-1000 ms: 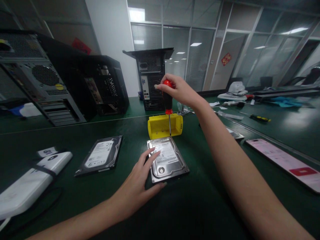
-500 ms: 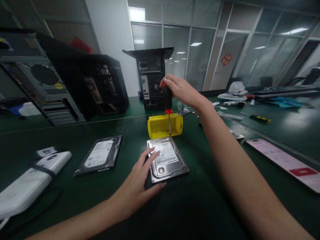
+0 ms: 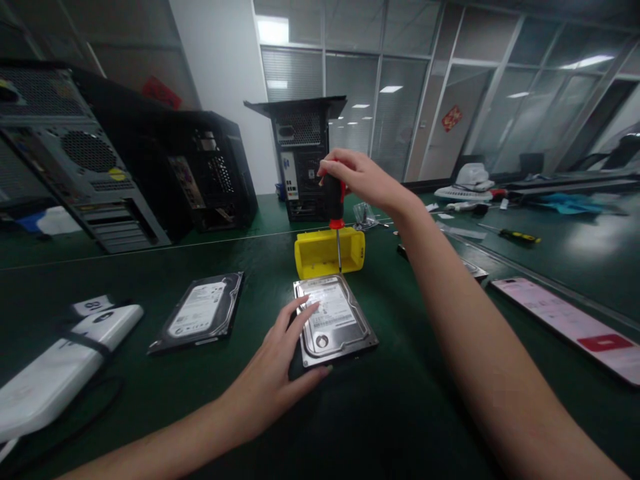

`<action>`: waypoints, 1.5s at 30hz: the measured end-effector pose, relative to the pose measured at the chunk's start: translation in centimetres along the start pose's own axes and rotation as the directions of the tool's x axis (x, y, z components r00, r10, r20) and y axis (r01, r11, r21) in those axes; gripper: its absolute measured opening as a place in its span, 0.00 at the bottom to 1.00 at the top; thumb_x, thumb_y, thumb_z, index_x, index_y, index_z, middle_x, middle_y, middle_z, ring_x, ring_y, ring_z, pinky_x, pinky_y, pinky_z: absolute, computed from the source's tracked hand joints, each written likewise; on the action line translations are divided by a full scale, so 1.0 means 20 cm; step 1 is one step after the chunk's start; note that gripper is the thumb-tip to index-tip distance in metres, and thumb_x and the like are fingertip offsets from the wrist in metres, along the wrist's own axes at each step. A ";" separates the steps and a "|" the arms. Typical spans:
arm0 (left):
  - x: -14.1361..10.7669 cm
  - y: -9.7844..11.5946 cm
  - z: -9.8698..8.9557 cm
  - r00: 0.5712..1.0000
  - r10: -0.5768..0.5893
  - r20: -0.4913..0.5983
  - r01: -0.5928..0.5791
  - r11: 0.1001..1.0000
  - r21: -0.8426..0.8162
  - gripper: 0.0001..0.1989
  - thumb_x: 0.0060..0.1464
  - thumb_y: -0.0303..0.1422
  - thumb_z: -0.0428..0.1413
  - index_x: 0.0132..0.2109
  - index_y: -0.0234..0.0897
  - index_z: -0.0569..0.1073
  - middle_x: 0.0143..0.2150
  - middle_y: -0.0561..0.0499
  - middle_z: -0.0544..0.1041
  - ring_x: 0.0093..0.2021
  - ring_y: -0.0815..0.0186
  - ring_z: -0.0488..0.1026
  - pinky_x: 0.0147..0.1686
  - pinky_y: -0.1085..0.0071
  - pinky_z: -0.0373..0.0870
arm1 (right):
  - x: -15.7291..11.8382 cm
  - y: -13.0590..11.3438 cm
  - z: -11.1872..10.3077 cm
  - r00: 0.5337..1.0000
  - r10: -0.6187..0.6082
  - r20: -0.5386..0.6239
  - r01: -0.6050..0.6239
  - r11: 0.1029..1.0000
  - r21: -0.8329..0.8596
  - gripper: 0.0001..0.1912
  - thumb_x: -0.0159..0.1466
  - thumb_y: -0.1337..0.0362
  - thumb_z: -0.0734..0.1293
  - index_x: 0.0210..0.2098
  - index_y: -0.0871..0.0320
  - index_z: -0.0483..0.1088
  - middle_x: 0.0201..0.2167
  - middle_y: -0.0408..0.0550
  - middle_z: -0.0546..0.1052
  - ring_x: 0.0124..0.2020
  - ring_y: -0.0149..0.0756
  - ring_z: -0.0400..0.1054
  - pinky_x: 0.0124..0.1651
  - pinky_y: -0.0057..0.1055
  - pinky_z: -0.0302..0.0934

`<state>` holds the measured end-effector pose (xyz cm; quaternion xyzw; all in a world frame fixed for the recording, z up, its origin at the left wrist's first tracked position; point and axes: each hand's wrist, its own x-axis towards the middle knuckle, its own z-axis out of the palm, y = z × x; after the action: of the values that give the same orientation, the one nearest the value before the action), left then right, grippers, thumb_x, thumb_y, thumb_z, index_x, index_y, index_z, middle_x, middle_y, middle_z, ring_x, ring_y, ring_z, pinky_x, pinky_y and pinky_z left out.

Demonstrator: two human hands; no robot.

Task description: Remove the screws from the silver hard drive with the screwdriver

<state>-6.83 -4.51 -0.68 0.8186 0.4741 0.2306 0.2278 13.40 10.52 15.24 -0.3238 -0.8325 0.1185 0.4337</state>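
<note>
A silver hard drive [image 3: 345, 327] with a white label lies flat on the green table before me. My left hand [image 3: 277, 360] rests on its left side, fingers stretched over the label and thumb along the near edge. My right hand [image 3: 357, 175] is closed round the top of the black-and-red handle of a screwdriver [image 3: 336, 208]. The screwdriver stands nearly upright, its tip at the drive's far right corner. Any screw under the tip is too small to make out. Just behind the drive lies a yellow plastic bin [image 3: 320, 255], its opening towards me.
Left of my hand lies a second hard drive [image 3: 203, 310], with a white power bank [image 3: 75, 363] beyond it. Computer cases [image 3: 303, 160] stand at the back. Rightward are a phone [image 3: 565, 323], a partly hidden drive [image 3: 473, 268] and a yellow-black screwdriver [image 3: 520, 236].
My right hand has turned slightly on the screwdriver handle, showing more red on its right side. The drive and my left hand stay where they were.
</note>
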 end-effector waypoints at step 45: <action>0.01 0.00 -0.02 0.997 -0.057 0.046 0.056 0.998 0.027 0.43 0.54 0.44 0.55 0.68 0.42 0.40 0.70 0.43 0.40 0.68 0.50 0.41 0.63 0.47 0.45 | -0.01 0.05 -0.01 0.999 0.024 -0.028 -0.025 0.999 -0.037 0.18 0.69 0.62 0.50 0.41 0.63 0.68 0.38 0.51 0.70 0.38 0.32 0.64 0.44 0.32 0.59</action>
<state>-7.04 -4.32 -0.40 0.8128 0.4947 0.1990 0.2348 14.09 11.12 14.76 -0.3434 -0.8244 0.1038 0.4377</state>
